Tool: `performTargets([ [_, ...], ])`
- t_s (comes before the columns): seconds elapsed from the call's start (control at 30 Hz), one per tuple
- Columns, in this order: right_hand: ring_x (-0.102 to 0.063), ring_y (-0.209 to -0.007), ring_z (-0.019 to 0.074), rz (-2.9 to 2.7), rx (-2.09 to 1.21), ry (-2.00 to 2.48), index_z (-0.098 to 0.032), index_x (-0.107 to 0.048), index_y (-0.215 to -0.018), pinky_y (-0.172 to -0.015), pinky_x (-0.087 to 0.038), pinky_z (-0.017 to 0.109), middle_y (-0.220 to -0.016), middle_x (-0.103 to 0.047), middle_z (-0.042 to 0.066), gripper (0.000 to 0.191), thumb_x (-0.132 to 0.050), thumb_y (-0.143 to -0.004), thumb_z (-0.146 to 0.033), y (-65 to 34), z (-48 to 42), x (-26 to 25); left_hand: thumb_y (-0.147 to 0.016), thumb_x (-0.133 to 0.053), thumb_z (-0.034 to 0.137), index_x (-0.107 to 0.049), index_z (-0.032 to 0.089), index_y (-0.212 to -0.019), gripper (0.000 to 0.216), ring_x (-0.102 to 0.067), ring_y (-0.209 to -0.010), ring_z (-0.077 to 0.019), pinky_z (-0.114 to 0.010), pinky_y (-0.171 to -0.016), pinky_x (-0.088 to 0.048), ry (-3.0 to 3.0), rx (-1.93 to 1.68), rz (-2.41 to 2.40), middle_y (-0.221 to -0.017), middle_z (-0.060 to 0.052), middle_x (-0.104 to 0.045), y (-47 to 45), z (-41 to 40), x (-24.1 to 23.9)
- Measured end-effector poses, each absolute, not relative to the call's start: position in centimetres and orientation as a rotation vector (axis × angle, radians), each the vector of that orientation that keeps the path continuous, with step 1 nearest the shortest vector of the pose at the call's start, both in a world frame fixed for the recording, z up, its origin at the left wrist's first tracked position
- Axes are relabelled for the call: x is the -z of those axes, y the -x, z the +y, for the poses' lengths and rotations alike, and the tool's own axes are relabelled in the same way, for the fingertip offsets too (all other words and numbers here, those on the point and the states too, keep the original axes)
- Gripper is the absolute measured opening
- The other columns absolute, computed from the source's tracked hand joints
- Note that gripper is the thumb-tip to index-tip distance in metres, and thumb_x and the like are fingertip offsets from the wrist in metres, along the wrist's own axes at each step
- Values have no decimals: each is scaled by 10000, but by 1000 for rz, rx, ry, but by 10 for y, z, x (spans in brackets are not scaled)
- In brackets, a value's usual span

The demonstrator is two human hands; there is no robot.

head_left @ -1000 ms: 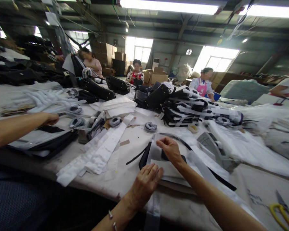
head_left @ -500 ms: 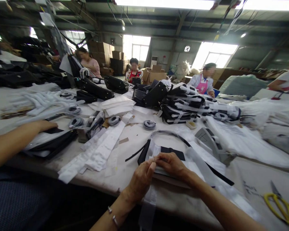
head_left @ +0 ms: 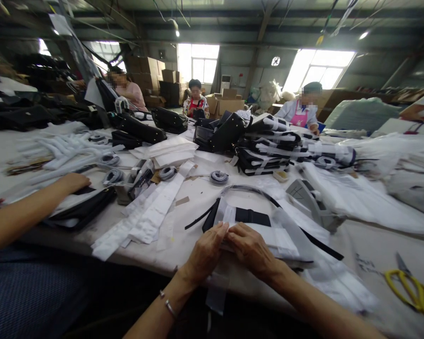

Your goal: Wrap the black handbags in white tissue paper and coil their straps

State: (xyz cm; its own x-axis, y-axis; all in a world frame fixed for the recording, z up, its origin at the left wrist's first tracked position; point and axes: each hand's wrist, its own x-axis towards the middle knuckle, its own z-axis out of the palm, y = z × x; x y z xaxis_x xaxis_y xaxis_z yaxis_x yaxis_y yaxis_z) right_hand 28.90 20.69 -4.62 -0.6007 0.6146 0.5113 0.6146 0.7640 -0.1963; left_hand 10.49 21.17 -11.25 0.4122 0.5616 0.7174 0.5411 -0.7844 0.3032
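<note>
My left hand [head_left: 205,252] and my right hand [head_left: 251,248] meet at the table's near edge, fingers curled and pinching a white paper strip [head_left: 216,287] that hangs over the edge. They rest on a black bag [head_left: 249,217] partly wrapped in white paper [head_left: 279,238]. A black strap [head_left: 321,245] curves away from the bag to the right.
A co-worker's arm [head_left: 31,209] reaches in from the left onto another black bag [head_left: 81,212]. Long white paper strips [head_left: 151,214], tape rolls [head_left: 219,177], a pile of wrapped bags [head_left: 268,146] and yellow scissors [head_left: 415,292] lie about. Three people sit at the far side.
My right hand came back from the far side of the bag to join my left at the near edge. Both now pinch the paper strip. The co-worker's hand shifted slightly.
</note>
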Motion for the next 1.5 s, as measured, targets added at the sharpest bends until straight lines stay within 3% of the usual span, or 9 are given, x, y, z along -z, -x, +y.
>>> performTargets([
  [0.13,-589,-1173,267,-2344,259,903,-123,-556,-1323,-991,-517,448,-1254,-651,153,373,-486,-960,-168,-293,187,61,-900,-437,57,-381,142,-1400,509,-604,-1197,-217,-366,-969,-558,-2624,-1352,1006,-1254,-146,-635,-104,212,108],
  [0.2,-572,-1223,242,-2354,323,801,-138,-507,-1385,-1022,-504,443,-1304,-633,135,422,-440,-968,-118,-301,190,65,-902,-432,60,-416,137,-1364,469,-623,-1164,-214,-360,-959,-563,-2648,-1361,990,-1212,-140,-657,-105,212,105],
  [0.4,-628,-1157,186,-2367,211,614,-174,-566,-1316,-984,-538,376,-1219,-690,94,365,-463,-972,-111,-315,218,64,-928,-444,94,-489,119,-1285,361,-644,-1128,-228,-366,-951,-568,-2698,-1370,1052,-1151,-143,-681,-112,211,99],
  [0.57,-579,-1228,215,-2406,106,619,-177,-577,-1277,-1102,-439,448,-1226,-679,108,323,-555,-955,-192,-326,197,64,-959,-447,104,-524,134,-1243,295,-597,-1207,-228,-378,-1001,-541,-2781,-1292,995,-1228,-137,-655,-108,209,95],
  [0.73,-477,-1322,277,-2681,-53,576,-143,-506,-1357,-1148,-366,477,-1317,-613,145,542,-604,-926,-456,-334,161,74,-926,-443,64,-522,126,-1272,361,-535,-1277,-219,-387,-1037,-515,-2812,-1188,1003,-1289,-153,-619,-106,208,98],
  [0.93,-588,-1144,239,-2554,-191,645,-179,-627,-1139,-1068,-439,428,-1124,-694,97,239,-500,-938,-196,-313,154,87,-946,-447,67,-547,136,-1262,339,-505,-1305,-223,-389,-1063,-494,-2881,-1184,977,-1314,-131,-606,-106,212,105],
  [1.03,-633,-1035,205,-2439,-273,618,-195,-636,-1042,-980,-487,368,-1007,-717,78,241,-439,-930,-113,-306,158,90,-950,-450,73,-566,141,-1243,322,-508,-1300,-222,-387,-1065,-489,-2916,-1161,961,-1306,-119,-614,-104,217,102],
  [1.23,-639,-702,169,-2281,-429,826,-209,-640,-910,-651,-488,246,-753,-678,32,221,-476,-828,-84,-292,155,94,-959,-448,93,-604,152,-1183,279,-549,-1252,-226,-404,-1054,-490,-2956,-1141,947,-1281,-101,-633,-100,225,99],
  [1.5,-650,-702,161,-2293,-381,809,-212,-670,-885,-668,-488,240,-769,-698,40,183,-495,-926,-175,-285,174,53,-948,-462,103,-587,159,-1204,290,-542,-1265,-226,-422,-1060,-480,-2969,-1139,957,-1292,-101,-627,-101,220,104],
])
